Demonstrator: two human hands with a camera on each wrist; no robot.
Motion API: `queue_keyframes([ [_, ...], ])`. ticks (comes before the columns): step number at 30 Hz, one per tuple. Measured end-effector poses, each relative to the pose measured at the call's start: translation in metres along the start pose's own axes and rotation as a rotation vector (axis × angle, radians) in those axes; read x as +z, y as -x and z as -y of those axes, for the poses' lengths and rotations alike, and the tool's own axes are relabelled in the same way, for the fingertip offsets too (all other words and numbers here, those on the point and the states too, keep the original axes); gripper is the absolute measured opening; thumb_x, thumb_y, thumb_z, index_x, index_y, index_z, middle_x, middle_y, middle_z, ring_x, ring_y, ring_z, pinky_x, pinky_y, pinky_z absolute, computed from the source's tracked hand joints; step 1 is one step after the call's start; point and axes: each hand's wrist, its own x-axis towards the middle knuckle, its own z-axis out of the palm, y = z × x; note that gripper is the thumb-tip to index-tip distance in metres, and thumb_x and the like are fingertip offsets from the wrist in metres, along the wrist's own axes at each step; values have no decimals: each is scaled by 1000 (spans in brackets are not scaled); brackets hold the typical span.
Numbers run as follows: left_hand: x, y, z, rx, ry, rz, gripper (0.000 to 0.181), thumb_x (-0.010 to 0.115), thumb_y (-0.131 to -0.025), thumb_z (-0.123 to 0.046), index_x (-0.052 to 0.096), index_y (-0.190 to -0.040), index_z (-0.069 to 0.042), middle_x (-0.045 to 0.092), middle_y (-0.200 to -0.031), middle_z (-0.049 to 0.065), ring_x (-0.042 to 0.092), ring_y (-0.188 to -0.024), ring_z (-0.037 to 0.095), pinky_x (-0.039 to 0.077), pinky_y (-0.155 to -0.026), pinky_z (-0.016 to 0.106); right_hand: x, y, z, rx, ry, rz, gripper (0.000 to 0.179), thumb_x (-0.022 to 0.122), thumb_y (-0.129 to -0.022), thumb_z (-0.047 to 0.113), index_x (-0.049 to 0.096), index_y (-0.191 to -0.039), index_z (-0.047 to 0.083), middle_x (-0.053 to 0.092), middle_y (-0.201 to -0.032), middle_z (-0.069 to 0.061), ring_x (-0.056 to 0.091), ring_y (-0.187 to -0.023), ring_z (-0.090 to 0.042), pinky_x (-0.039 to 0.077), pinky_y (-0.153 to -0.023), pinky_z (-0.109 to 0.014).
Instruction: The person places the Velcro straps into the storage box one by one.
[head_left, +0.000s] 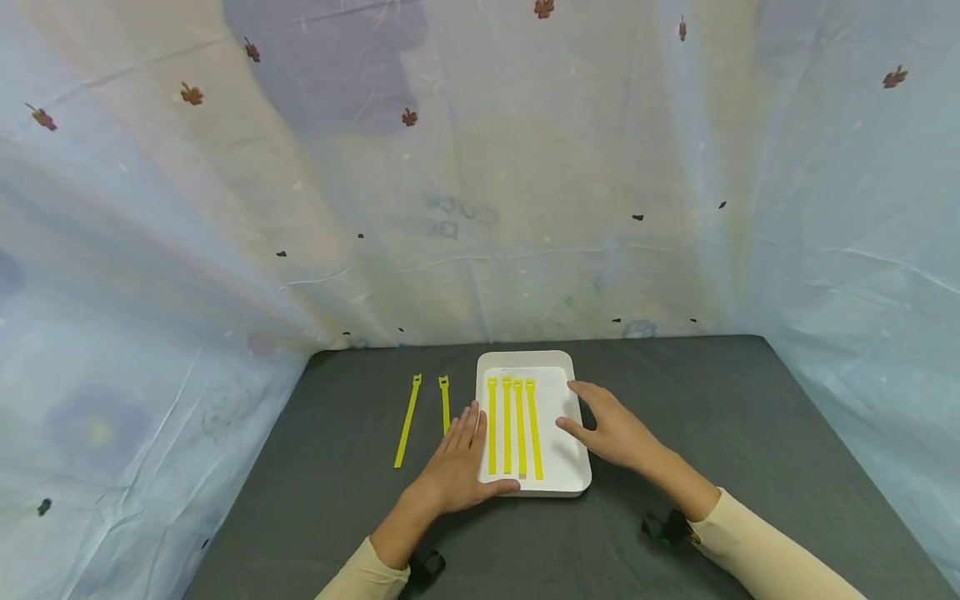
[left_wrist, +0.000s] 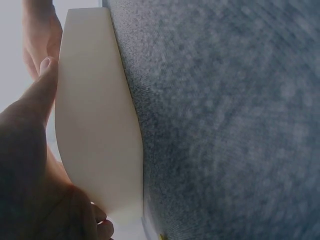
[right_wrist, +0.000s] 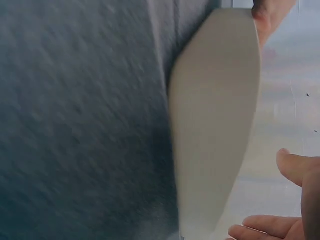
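A white rectangular tray point(head_left: 525, 359) lies on the dark cloth in the head view. Several yellow cable straps point(head_left: 507, 425) with slotted heads lie lengthwise in it, side by side. My left hand point(head_left: 457, 475) rests along the tray's left side, its fingers straight and its thumb over the near rim. Over the right rim is my right hand point(head_left: 615, 429), its thumb and fingers spread apart, holding nothing. Both wrist views show the tray's outer wall point(left_wrist: 95, 110) close up; in the right wrist view the right thumb point(right_wrist: 295, 167) stands apart from it.
Left of the tray, one yellow strap point(head_left: 407, 422) lies at a slant on the dark cloth point(head_left: 330, 467). Another strap point(head_left: 445, 400) lies nearer the tray, its lower part hidden by my left hand. A patterned pale curtain point(head_left: 480, 208) hangs behind and at both sides.
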Motion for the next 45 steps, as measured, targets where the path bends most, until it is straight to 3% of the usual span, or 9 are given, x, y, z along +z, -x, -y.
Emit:
queue_keyframes([
  [7, 0, -1, 0, 3, -4, -1, 131, 57, -88, -89, 11, -171, 1, -2, -180, 17, 0, -167, 32, 12, -135, 51, 7, 18, 3, -18, 49, -10, 89, 70, -102, 56, 40, -163, -2, 43, -166, -25, 38, -154, -49, 38, -120, -67],
  [15, -1, -1, 2, 16, -5, -3, 128, 55, -90, -88, 10, -172, 0, -1, -180, 17, 1, -167, 34, 12, -135, 52, 16, 33, 7, -16, 96, 34, 110, 65, -97, 72, 25, -169, -1, 25, -176, -21, 26, -160, -46, 32, -124, -65],
  [24, -1, -3, 11, 39, 44, -69, 115, 52, -97, -82, 17, -171, -3, 10, -180, 17, 10, -166, 36, 15, -134, 54, 28, 41, 10, -51, 164, 33, 120, 65, -94, 77, 22, -167, -8, 19, -176, -23, 21, -163, -42, 24, -131, -58],
  [32, -11, -7, 23, 36, 191, -182, 92, 56, -104, -69, 32, -169, -8, 36, -173, 14, 27, -162, 38, 28, -127, 64, 32, 46, 13, -20, 175, 49, 124, 63, -92, 81, 20, -167, -8, 16, -177, -24, 17, -164, -41, 22, -131, -57],
  [39, -22, -12, 39, -10, 345, -210, 73, 62, -105, -59, 50, -161, -13, 48, -164, 16, 41, -154, 41, 38, -120, 67, 37, 48, 11, -3, 187, 78, 129, 58, -90, 86, 15, -168, -8, 12, -177, -25, 14, -165, -41, 21, -132, -56],
  [45, -29, -18, 57, -77, 409, -229, 64, 68, -105, -49, 55, -156, -11, 52, -158, 17, 52, -144, 40, 46, -115, 63, 40, 49, 9, -17, 194, 76, 131, 60, -89, 86, 15, -167, -9, 10, -177, -26, 13, -165, -41, 21, -132, -56],
])
